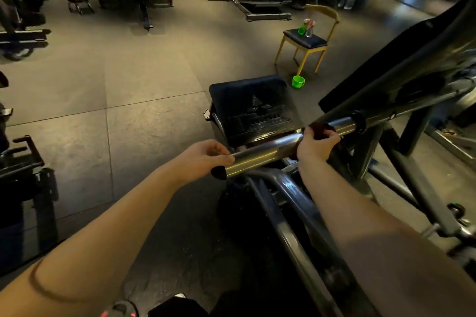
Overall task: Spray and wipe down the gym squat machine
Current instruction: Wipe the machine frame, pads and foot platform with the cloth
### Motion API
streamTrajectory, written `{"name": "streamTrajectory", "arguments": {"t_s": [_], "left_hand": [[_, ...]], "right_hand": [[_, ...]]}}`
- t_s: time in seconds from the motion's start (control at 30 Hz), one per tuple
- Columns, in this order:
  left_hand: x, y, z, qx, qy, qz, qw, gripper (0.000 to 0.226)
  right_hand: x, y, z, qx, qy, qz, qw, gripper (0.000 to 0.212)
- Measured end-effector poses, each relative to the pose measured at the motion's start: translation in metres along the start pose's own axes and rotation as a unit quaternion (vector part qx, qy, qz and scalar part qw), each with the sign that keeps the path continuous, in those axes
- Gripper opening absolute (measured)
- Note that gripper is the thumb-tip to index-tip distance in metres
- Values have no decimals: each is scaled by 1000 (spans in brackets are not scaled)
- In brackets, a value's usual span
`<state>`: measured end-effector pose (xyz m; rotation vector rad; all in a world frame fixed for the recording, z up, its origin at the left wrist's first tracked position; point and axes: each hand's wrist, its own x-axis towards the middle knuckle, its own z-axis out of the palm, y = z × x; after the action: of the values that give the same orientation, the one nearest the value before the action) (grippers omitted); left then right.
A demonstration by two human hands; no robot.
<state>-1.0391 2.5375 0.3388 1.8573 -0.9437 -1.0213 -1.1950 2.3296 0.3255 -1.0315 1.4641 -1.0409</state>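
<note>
The work looks to be in its wiping part, with the spraying set aside for now. The squat machine (296, 203) fills the lower right of the view, and its shiny bar (265, 152) runs across between the 2 hands. The left hand (208, 159) has its fingers curled over the bar just beside the black end cap, seemingly to steady it. The right hand (316, 144) sits further up the same bar, its fingers closed round a dark cloth (320, 127) that is wrapped against the metal.

The 2 spray bottles (306, 28) stand near the front edge of the chair (316, 44) seat, well apart from both hands, and a green cup (298, 81) rests on the floor by the chair's front leg.

The footplate (252, 110) beyond the bar looks glossy, perhaps wet or already wiped; I cannot tell which. The lower frame tubes and the long back pad probably remain to be done, so the job seems around midway at best.
</note>
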Motion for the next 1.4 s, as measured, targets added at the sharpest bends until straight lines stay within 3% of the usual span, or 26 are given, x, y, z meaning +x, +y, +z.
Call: {"name": "streamTrajectory", "arguments": {"t_s": [0.17,0.37,0.57,0.87,1.03,1.2,1.4], "left_hand": [[25,16,-5,62,-48,38,996,21],[68,37,8,149,-77,75,983,23],[92,61,24,181,-124,92,971,25],[134,97,70,208,-101,76,970,23],[156,117,99,226,-74,67,969,18],[180,134,126,260,-49,66,962,18],[205,152,150,291,-57,71,952,20]], "right_hand": [[-24,4,11,-117,-22,-60,991,45],[-83,23,18,-112,-94,-42,988,56],[-41,2,14,-90,-44,-23,995,51],[83,-39,-19,-43,23,-5,999,46],[90,-31,-23,-20,4,-12,1000,49],[64,3,-36,31,-127,-33,991,54],[118,-18,-46,55,-72,-27,996,52]]}}
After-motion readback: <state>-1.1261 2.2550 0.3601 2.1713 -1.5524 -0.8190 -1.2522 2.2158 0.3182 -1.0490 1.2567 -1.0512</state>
